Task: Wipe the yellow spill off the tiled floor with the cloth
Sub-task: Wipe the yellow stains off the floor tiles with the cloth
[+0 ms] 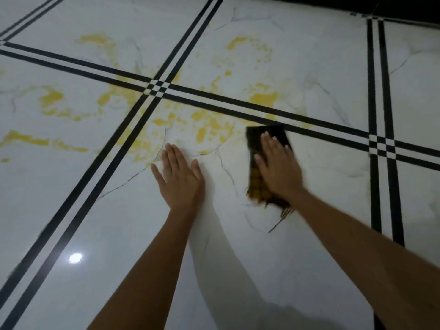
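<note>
Under you the tiled floor runs white and glossy, marbled with thin grey veins and cut by paired black stripes that cross near the top centre and again at the right. The yellow spill spreads in broken patches around the centre crossing, reaching far left and up onto the two upper tiles; its nearest patches lie just beyond your fingertips. The tile nearest you looks free of yellow, with open floor on every side of both arms.

The cloth lies flat under your right hand, a dark rectangle with yellow checks, its long axis running away from you and leaning slightly left. Its far edge touches the lower black stripe; its frayed near corner trails toward your forearm.

Your right hand presses the cloth with fingers spread flat, gripping nothing. Your left hand rests open, palm down on bare tile, well apart from the cloth.
</note>
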